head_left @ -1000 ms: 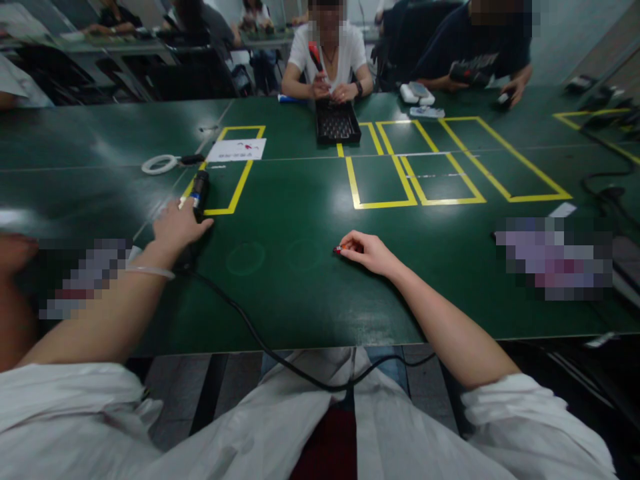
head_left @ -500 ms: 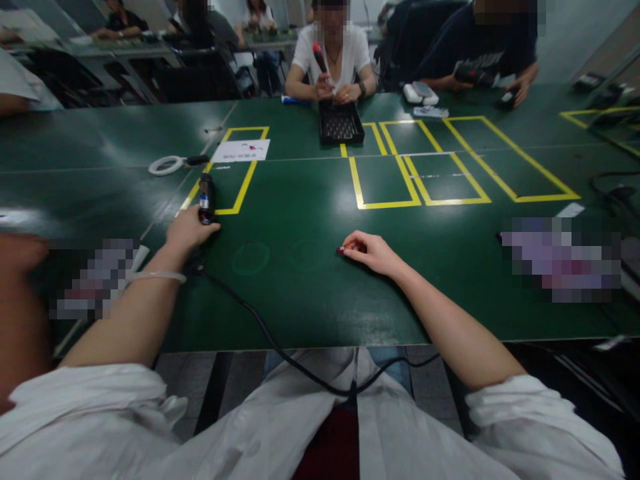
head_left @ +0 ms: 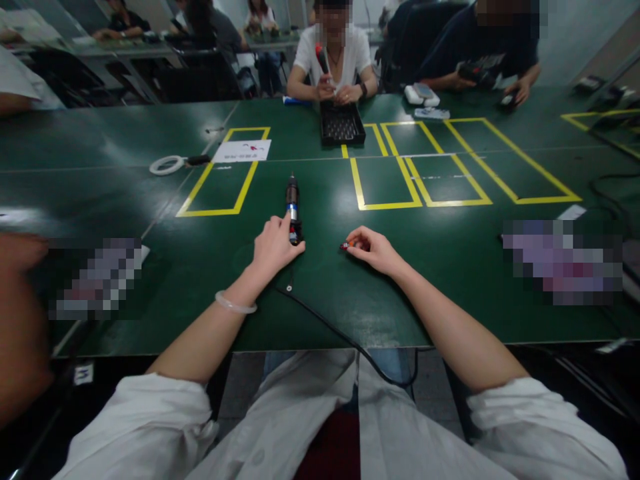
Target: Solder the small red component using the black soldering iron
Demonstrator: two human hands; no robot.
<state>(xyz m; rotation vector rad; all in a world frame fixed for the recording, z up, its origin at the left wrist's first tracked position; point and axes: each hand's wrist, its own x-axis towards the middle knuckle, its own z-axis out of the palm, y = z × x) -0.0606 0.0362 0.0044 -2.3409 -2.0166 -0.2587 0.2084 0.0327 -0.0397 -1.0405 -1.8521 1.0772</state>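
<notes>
My left hand (head_left: pixel 273 245) is closed round the handle end of a black corded electric screwdriver (head_left: pixel 293 200) with a blue band, which lies on the green table (head_left: pixel 310 293) pointing away from me. Its black cable (head_left: pixel 340 333) runs back over the table's near edge to my lap. My right hand (head_left: pixel 375 248) rests on the table a short way to the right, fingers pinched on a small red and orange object (head_left: pixel 346 245) that I cannot make out clearly.
Yellow tape rectangles (head_left: pixel 415 163) mark the table's middle. A black tray (head_left: pixel 341 123) sits before a person opposite who holds a red tool. A white ring (head_left: pixel 167 164) and a paper card (head_left: pixel 243 150) lie at far left. Cables (head_left: pixel 610 183) trail at right.
My left hand has carried the screwdriver from the left yellow rectangle rightward to the middle, close to my right hand. The right hand has stayed put.
</notes>
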